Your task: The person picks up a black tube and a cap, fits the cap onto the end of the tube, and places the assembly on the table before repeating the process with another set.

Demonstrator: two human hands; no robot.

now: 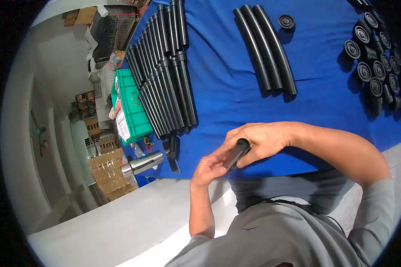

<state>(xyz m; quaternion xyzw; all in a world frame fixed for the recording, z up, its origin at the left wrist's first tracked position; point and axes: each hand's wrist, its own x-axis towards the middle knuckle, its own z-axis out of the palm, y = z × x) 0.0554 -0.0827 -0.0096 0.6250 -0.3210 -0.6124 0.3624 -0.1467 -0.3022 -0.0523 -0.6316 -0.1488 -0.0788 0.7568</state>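
Between my hands, close to the table's front edge, is a black tube [236,154] with its open end facing up toward me. My left hand [208,170] is closed around its lower part, fingers and thumb on either side. My right hand [263,141] curls around the tube near the open end, thumb in front and fingers behind. Three long black tubes [266,51] lie side by side beyond my hands. A round black ringed cap [286,22] rests just right of their far ends.
Rows of black capped tubes [168,95] lie at left on the blue cloth [218,84], beside a green crate [136,107]. A shiny metal cylinder [143,164] and a dark flat object [172,154] sit near the front left edge. Several black ringed caps [375,87] cluster at right.
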